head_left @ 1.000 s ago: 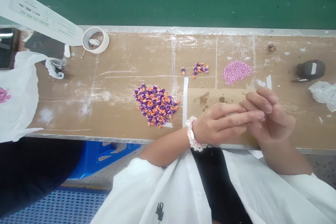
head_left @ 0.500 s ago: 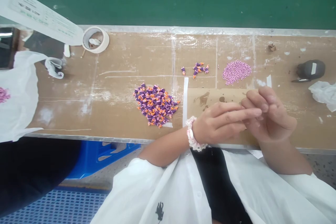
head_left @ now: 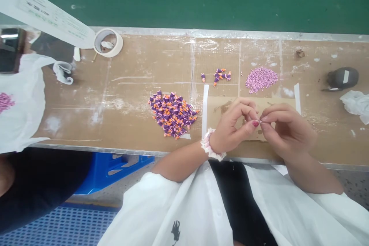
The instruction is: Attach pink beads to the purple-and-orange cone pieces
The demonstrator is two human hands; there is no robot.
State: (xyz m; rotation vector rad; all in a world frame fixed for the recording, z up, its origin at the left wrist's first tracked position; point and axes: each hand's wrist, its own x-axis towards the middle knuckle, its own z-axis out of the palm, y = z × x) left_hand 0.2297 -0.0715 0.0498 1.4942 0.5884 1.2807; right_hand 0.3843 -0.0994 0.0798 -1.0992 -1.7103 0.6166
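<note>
My left hand (head_left: pixel 234 128) and my right hand (head_left: pixel 284 130) meet fingertip to fingertip over a taped cardboard patch (head_left: pixel 223 109) near the bench's front edge. Both hands pinch at one tiny item between them, too small to name. My left wrist wears a pink and white scrunchie (head_left: pixel 210 150). A heap of small purple and orange pieces (head_left: pixel 172 114) lies left of my left hand. A few more of those pieces (head_left: pixel 219 75) sit farther back. Beside them lies a pile of tiny pink beads (head_left: pixel 261 78).
The brown bench (head_left: pixel 129 96) ends in a metal front edge. A tape roll (head_left: pixel 108 43), a paper sheet (head_left: pixel 43 13) and crumpled white bits lie at the back left. A dark grey object (head_left: pixel 341 77) and a white bag (head_left: pixel 357 102) sit right. Another person's dark sleeve (head_left: pixel 37 184) shows lower left.
My left hand's fingers curled from stretched out into a pinch, and both hands' fingertips came together. The view shifted slightly.
</note>
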